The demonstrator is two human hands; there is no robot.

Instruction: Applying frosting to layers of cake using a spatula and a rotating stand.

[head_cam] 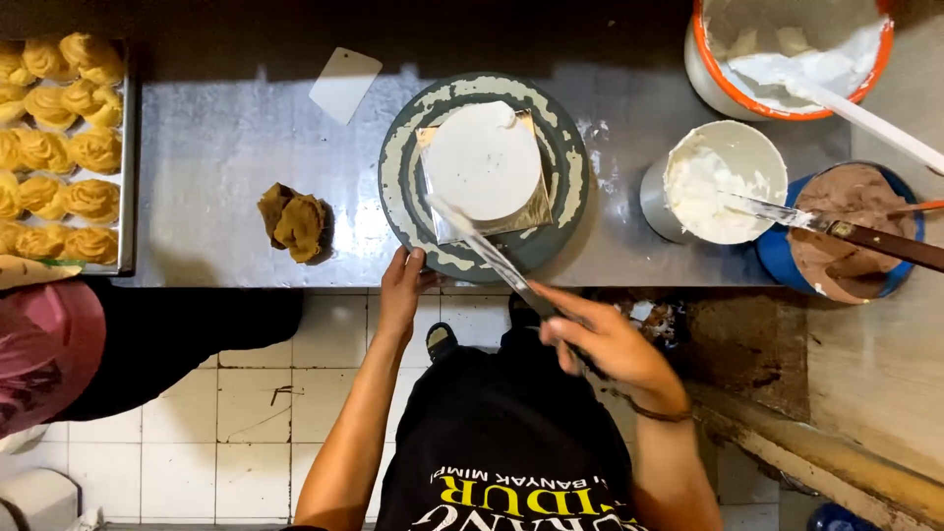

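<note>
Tray of yellow pastries (61,147), white scraper (344,85), chocolate cream tub (844,234).

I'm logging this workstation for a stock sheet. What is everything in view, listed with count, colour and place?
Round frosted cake: one, white, on turntable.
Round turntable: one, grey-green, table centre.
Long metal spatula: one, silver, against the cake's side.
Plastic scraper card: one, white, upper left of turntable.
Crumpled cloth: one, brown, left of turntable.
Tray of piped pastries: one, yellow, far left.
Cream tubs: two, white, right.
Chocolate cream tub: one, blue, far right.
Left hand: on the turntable's edge.
Right hand: holding the spatula.
</note>
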